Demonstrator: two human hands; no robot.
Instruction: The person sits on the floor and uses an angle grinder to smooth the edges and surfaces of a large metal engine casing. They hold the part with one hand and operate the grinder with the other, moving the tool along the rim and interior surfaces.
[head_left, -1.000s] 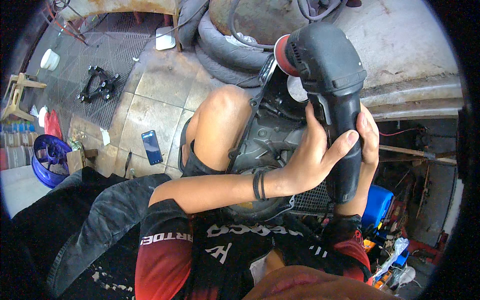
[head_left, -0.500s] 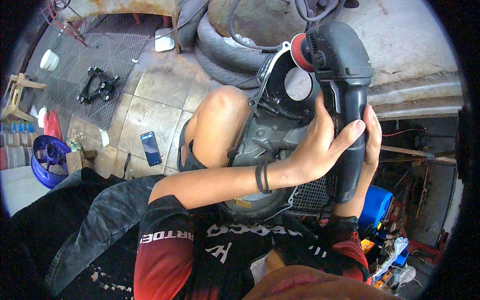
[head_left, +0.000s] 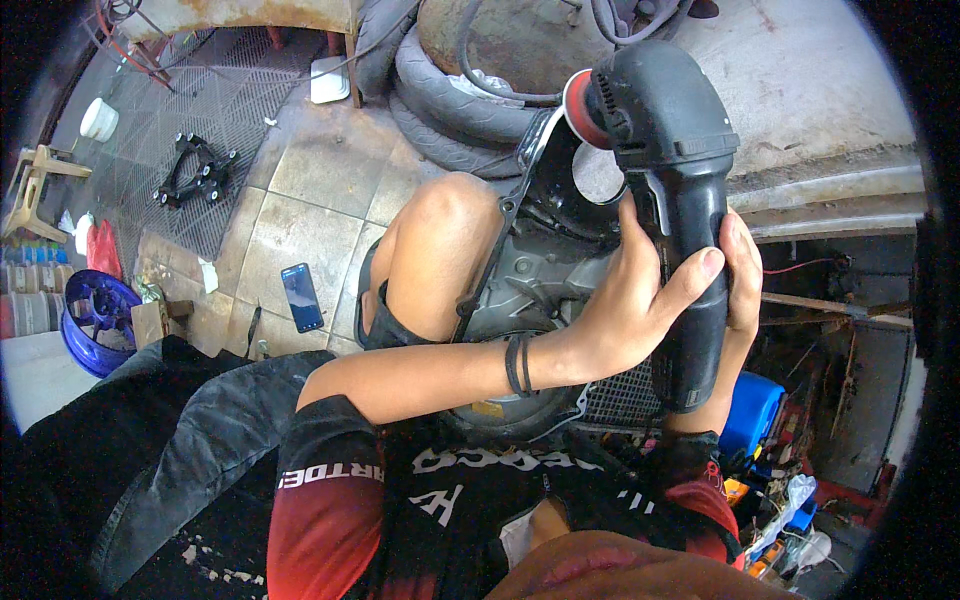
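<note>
The left hand (head_left: 640,300) is closed in a firm grip, the thumb stretched up and to the right, the forearm coming from the lower left (a black band sits on the wrist). The right hand (head_left: 742,275) grips from the other side; only its fingers show, curled toward the left thumb.

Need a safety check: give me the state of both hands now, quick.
Left hand: closed around the handle of the black power polisher.
Right hand: fingers wrapped on the same handle from the far side, holding it.
</note>
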